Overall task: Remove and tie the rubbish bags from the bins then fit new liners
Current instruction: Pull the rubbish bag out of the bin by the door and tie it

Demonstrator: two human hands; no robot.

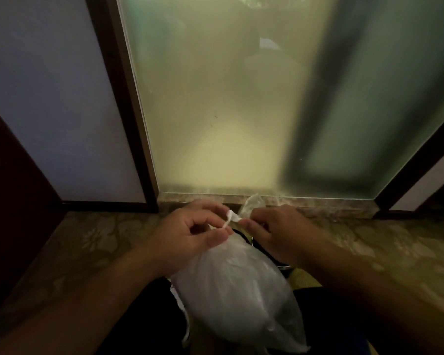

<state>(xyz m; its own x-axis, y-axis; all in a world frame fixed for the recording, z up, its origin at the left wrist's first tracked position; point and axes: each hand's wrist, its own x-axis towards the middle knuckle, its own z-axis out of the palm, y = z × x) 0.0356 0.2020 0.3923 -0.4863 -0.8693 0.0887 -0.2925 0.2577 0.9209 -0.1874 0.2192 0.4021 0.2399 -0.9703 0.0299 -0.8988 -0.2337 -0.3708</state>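
A thin, translucent white plastic rubbish bag (231, 295) lies low in the middle of the view, bulging and softly creased, its neck gathered into a twisted white knot (231, 218) at the top. The left hand (190, 234) comes in from the lower left with fingers curled, thumb and forefinger pinching one twisted end beside the knot. The right hand (274, 231) reaches in from the right, fingers closed on the other end, a clear crinkled flap (251, 204) sticking up above it. A dark round bin rim (262, 248) shows just behind the bag. The floor is patterned carpet (92, 242) with a faded floral design; a frosted glass panel (223, 98) in a dark frame stands ahead.
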